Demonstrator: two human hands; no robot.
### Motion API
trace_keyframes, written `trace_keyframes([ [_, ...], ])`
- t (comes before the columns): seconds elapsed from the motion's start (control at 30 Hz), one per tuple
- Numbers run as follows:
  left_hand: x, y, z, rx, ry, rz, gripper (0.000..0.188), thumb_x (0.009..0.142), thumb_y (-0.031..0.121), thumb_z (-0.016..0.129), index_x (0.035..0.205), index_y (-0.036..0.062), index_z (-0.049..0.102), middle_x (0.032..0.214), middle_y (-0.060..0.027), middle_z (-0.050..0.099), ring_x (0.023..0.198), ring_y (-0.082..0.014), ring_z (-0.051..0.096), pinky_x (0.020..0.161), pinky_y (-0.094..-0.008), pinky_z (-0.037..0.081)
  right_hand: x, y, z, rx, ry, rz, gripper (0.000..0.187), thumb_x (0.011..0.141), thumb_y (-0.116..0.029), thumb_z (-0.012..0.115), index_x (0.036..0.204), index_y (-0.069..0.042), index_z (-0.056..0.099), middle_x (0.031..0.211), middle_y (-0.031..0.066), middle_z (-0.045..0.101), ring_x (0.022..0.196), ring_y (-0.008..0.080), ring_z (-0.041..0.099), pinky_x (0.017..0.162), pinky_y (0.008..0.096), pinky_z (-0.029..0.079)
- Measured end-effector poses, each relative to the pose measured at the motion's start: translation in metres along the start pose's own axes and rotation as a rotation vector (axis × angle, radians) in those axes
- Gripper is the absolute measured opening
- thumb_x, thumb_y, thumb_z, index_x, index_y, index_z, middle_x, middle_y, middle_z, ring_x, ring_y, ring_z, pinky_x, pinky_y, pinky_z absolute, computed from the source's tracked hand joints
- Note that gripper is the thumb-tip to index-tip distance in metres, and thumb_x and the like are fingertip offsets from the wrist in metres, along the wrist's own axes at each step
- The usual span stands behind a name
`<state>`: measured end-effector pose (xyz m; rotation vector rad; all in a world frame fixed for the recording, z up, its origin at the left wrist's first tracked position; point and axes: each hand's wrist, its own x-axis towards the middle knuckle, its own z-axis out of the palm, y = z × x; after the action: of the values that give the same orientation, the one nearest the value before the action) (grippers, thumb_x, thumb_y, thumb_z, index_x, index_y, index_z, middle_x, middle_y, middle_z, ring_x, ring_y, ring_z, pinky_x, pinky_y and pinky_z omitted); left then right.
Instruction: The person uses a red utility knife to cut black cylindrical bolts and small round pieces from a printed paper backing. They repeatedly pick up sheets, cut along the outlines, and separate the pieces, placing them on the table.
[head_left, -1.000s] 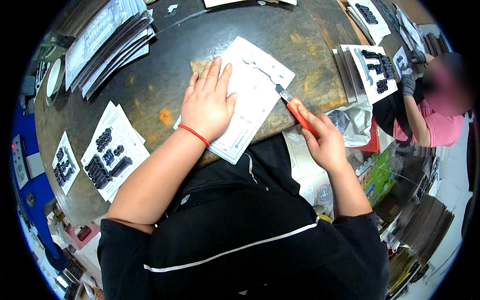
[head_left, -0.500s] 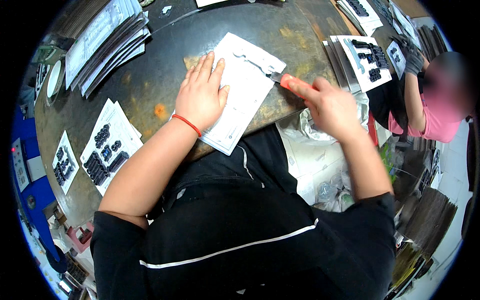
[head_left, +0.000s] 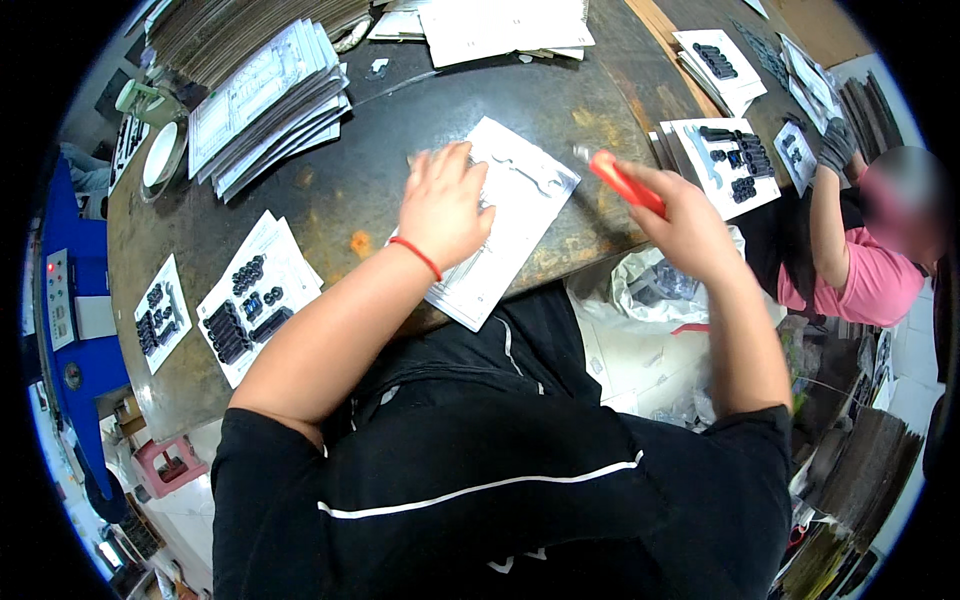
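Observation:
A white printed card (head_left: 490, 262) lies slanted on the dark worktable in front of me, close to its near edge. On its upper part shows a grey wrench shape (head_left: 530, 175); I cannot tell whether it is printed, cut or a real wrench. My left hand (head_left: 443, 208), a red cord at its wrist, is over the card's left edge with fingers stretched and slightly blurred. To the right of the card, my right hand (head_left: 690, 225) grips a red-handled knife (head_left: 628, 183). Its short metal tip is blurred and apart from the card.
Two cards with black parts (head_left: 240, 310) (head_left: 160, 318) lie at left, below a tall card stack (head_left: 262, 105). More loaded cards (head_left: 735, 195) stand at right, where a co-worker's gloved hand (head_left: 837, 145) works. A plastic bag (head_left: 655, 285) hangs below the table edge.
The knife has come away from the card beside the wrench shape and moved right. My left hand has shifted toward the card's left edge. The whole view has also shifted.

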<state>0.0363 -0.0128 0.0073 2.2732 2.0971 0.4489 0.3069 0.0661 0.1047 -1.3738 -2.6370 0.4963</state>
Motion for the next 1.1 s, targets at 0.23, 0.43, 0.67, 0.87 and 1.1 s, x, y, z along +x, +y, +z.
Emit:
trace_keyframes([
  [0.23,0.054,0.017,0.032,-0.275,-0.045,0.217,0.038,0.075,0.03,0.078,0.109,0.0152,0.069,0.118,-0.0049,0.061,0.115,-0.0272,0.055,0.1,-0.0415,0.041,0.05,0.011,0.101,0.11,0.313,0.242,0.044,0.084,-0.023,0.068,0.128,-0.016,0.063,0.112,0.0183,0.064,0.106,0.0369,0.061,0.091,0.0441,0.05],
  [0.43,0.047,0.003,0.035,-0.442,0.002,0.279,0.027,0.072,0.028,0.08,0.095,0.0146,0.073,0.103,-0.0016,0.066,0.104,-0.0247,0.06,0.096,-0.0394,0.043,0.023,-0.005,0.129,0.235,0.749,0.084,0.029,0.081,-0.01,0.066,0.11,-0.005,0.067,0.109,0.0141,0.063,0.105,0.0356,0.057,0.095,0.0452,0.043],
  [0.67,0.035,0.002,0.027,-0.549,-0.01,0.416,0.015,0.075,0.019,0.078,0.085,0.0109,0.07,0.092,-0.0042,0.068,0.089,-0.0261,0.064,0.083,-0.039,0.048,-0.017,-0.039,0.153,0.479,0.674,0.033,0.033,0.078,-0.003,0.064,0.111,-0.002,0.064,0.108,0.0163,0.063,0.102,0.0362,0.058,0.091,0.0442,0.045],
  [0.87,0.037,0.02,0.03,-0.433,0.075,0.349,0.012,0.08,0.011,0.072,0.085,0.0073,0.062,0.08,-0.0084,0.065,0.079,-0.0306,0.063,0.071,-0.0402,0.049,-0.01,-0.049,0.162,0.369,0.64,0.132,0.06,0.076,-0.013,0.07,0.132,-0.001,0.05,0.117,0.0179,0.06,0.109,0.037,0.055,0.097,0.0458,0.041],
  [1.1,0.045,0.026,0.041,-0.366,0.137,0.319,0.011,0.085,0.01,0.068,0.086,0.0068,0.058,0.076,-0.0105,0.064,0.073,-0.0309,0.063,0.066,-0.0413,0.05,-0.009,-0.052,0.166,0.298,0.622,0.165,0.083,0.071,-0.022,0.079,0.142,-0.002,0.039,0.12,0.015,0.058,0.111,0.034,0.053,0.094,0.0461,0.039],
])
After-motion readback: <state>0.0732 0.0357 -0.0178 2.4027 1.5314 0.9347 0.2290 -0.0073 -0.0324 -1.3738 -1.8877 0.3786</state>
